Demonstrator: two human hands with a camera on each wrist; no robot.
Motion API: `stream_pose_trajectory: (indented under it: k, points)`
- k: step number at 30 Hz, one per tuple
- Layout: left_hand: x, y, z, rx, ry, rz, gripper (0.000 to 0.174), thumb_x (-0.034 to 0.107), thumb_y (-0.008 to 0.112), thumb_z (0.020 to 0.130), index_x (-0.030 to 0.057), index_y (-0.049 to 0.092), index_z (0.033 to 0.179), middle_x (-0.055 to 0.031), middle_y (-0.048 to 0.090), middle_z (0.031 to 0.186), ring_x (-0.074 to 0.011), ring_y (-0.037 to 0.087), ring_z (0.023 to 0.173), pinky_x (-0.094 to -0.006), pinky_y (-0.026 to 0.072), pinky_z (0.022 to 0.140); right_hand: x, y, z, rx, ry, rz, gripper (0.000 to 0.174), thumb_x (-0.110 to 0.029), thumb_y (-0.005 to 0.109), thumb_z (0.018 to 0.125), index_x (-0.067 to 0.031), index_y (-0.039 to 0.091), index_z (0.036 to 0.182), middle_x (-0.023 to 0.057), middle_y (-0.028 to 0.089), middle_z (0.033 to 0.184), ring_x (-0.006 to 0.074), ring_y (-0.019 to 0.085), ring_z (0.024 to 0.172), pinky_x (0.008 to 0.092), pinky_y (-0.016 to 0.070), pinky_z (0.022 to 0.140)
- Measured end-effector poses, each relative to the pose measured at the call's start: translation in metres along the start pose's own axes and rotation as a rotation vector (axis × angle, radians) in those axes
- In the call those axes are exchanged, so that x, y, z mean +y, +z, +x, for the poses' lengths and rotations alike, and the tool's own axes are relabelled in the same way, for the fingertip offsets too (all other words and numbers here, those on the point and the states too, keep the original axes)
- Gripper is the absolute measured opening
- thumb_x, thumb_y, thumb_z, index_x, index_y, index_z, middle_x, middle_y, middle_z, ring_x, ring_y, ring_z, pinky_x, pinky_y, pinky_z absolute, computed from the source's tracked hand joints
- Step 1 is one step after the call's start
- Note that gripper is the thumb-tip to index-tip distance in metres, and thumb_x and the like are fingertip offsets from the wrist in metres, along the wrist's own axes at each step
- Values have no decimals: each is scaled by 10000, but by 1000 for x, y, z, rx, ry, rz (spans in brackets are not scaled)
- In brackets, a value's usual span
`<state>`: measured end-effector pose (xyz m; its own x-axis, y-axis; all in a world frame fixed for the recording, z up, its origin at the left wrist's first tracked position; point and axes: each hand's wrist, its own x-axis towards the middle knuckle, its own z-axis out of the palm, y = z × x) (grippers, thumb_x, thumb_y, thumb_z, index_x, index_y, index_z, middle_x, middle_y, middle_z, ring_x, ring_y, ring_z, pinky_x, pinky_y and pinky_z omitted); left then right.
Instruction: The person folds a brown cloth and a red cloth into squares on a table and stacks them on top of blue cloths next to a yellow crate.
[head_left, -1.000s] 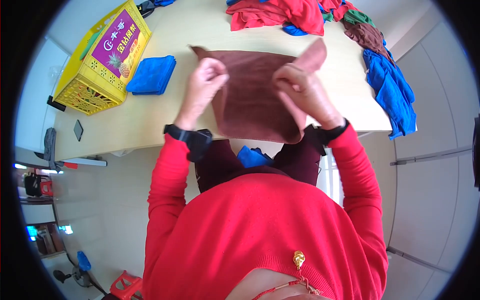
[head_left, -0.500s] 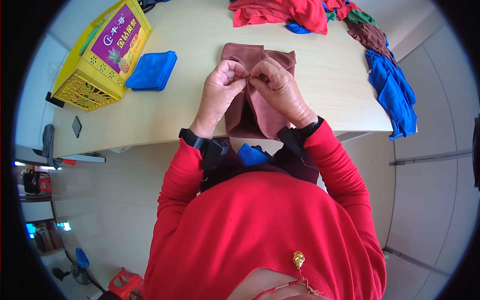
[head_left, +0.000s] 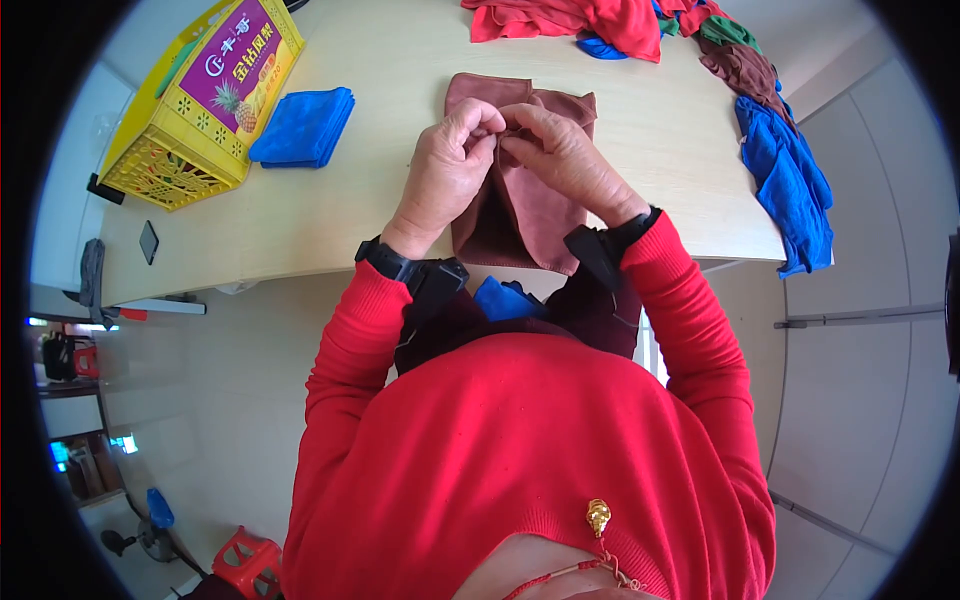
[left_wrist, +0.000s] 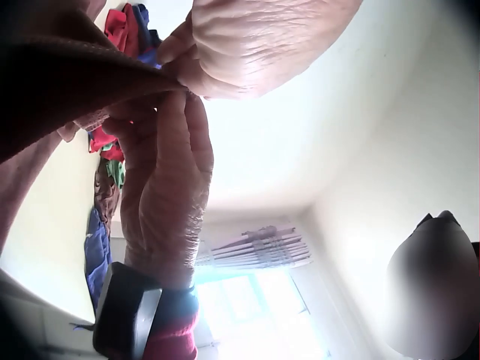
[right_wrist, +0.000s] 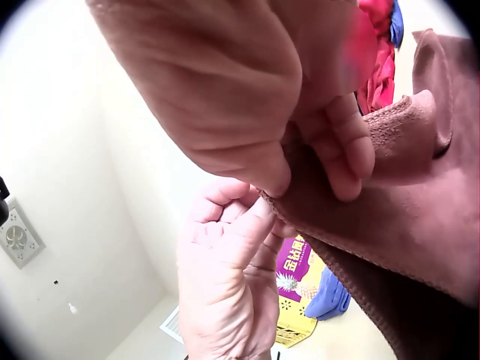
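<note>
At ten o'clock the yellow plastic crate (head_left: 165, 165) sits on the table (head_left: 300, 235). A purple pineapple-printed card across its top hides what it holds. Folded blue towels (head_left: 302, 127) lie just beside it. My left hand (head_left: 445, 170) and right hand (head_left: 560, 160) meet at centre, both pinching the brown towel (head_left: 530, 215) at its corners. Its doubled length runs toward six o'clock, past the table edge. I judge this mid-fold; any next move needs those corners kept matched. Loose cloths (head_left: 600, 20) heap at one o'clock.

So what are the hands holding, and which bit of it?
The left hand and the right hand both pinch the brown towel by its edge, where their fingertips meet.
</note>
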<state>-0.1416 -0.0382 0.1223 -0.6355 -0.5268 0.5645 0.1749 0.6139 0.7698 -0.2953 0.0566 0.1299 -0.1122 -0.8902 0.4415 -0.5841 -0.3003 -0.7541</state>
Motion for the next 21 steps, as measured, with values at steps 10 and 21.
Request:
stream_pose_trajectory:
  k: [10, 21]
  points:
    - [14, 21, -63, -296, 409, 611, 201, 121, 741, 804, 35, 636, 953, -100, 632, 912, -300, 605, 911, -417, 494, 849, 14, -25, 33, 86, 24, -120, 132, -87, 632, 972, -4, 666, 1069, -4, 654, 867, 84, 611, 793, 235, 516, 744]
    - [2, -40, -72, -457, 498, 931, 173, 196, 709, 818, 44, 635, 855, -112, 599, 911, -302, 562, 1063, -464, 412, 992, -20, -131, 65, 290, -133, 121, 108, -101, 595, 979, -1, 634, 969, 15, 613, 772, 142, 599, 693, 244, 499, 630]
